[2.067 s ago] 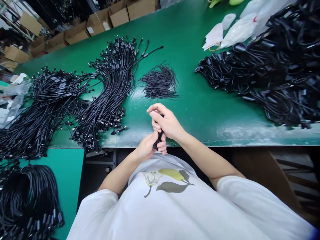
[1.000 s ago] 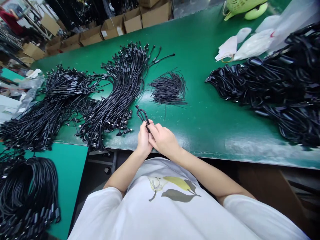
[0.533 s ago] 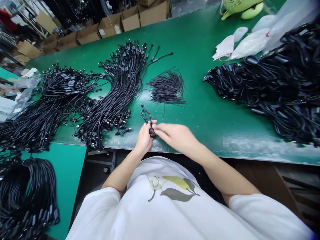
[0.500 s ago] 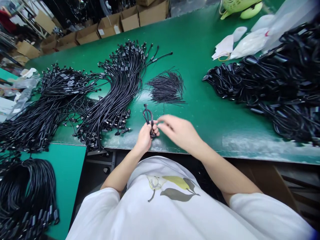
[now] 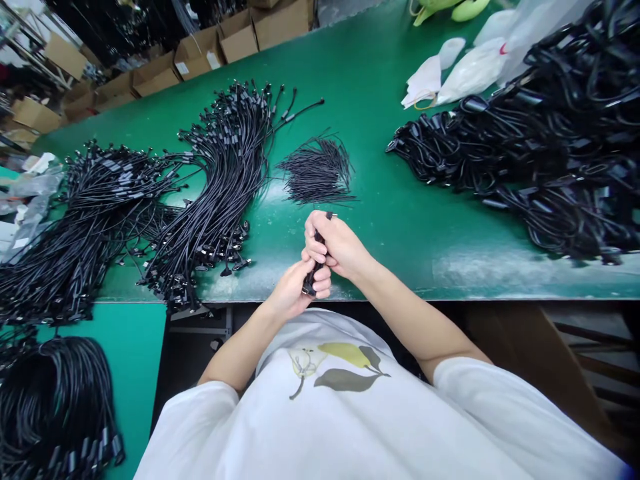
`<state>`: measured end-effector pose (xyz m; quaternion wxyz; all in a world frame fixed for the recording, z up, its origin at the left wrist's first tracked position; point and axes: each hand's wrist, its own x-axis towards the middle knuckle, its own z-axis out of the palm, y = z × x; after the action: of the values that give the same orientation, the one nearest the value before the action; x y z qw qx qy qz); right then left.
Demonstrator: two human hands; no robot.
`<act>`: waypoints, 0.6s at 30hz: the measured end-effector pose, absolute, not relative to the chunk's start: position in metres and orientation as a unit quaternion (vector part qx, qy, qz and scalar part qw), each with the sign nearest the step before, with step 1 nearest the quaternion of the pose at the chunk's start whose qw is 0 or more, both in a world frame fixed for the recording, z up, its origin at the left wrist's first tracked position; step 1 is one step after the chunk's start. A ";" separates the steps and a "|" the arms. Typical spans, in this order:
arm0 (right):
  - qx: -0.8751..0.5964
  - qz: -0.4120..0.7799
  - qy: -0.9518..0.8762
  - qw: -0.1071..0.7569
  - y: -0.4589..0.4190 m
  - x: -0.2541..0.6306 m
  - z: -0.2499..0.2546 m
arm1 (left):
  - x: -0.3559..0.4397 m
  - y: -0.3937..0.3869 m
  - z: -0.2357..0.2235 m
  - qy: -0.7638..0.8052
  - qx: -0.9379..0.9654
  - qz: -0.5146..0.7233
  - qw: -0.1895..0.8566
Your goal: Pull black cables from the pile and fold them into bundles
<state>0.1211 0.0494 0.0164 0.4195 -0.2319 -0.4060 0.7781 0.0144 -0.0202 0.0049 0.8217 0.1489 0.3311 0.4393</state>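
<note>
Shiny and soft
The green table [image 5: 380, 233] is smooth and shiny; the held cable [image 5: 317, 268] looks like black plastic, the right-hand cable pile [image 5: 545, 143] glossy, the shirt [image 5: 360, 420] soft cloth, the boxes [image 5: 200, 57] cardboard.

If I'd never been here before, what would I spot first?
Probably the big dark heap of coiled cables on the right of the bright green table, and the long black cables spread out on its left. Then, in the middle, the left hand and right hand gripping a black cable bundle at the near edge. Just beyond them lies a small pile of thin black strips.
</note>
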 end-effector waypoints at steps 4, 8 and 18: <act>-0.249 0.766 -0.436 0.402 0.051 0.125 0.014 | 0.014 -0.019 0.003 0.308 0.151 0.424 0.838; -0.298 0.673 -0.509 0.446 0.058 0.137 0.002 | 0.014 -0.019 -0.006 0.322 0.186 0.425 0.825; -0.265 0.070 -0.950 0.151 0.045 0.180 -0.001 | -0.009 -0.015 -0.020 0.549 0.661 0.313 0.405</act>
<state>0.1797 0.0450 -0.0015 0.1508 -0.2655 -0.9497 0.0698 -0.0086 -0.0148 -0.0201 0.4051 0.6613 0.5485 0.3125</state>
